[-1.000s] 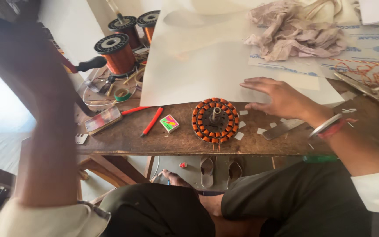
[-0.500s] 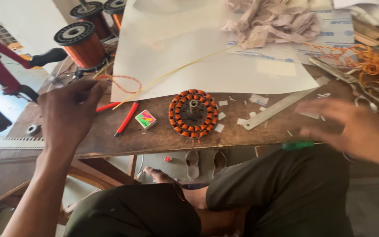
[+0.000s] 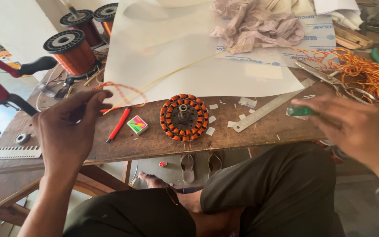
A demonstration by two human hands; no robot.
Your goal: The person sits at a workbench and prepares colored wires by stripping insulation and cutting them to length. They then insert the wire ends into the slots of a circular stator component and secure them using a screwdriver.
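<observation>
My left hand is raised over the table's left front, its fingertips pinching a thin orange wire that loops to the right. My right hand hovers at the right edge and holds a small green object. Between them a round stator wound with copper coils lies flat on the wooden table. A metal ruler lies just to the right of the stator.
A red pen and a colourful matchbox lie left of the stator. Copper wire spools stand at the back left. White paper sheets, crumpled cloth, scissors and tangled orange wire fill the back.
My left hand has risen and pinched the orange wire loop. My right hand has drawn back to the right edge and now holds the green object.
</observation>
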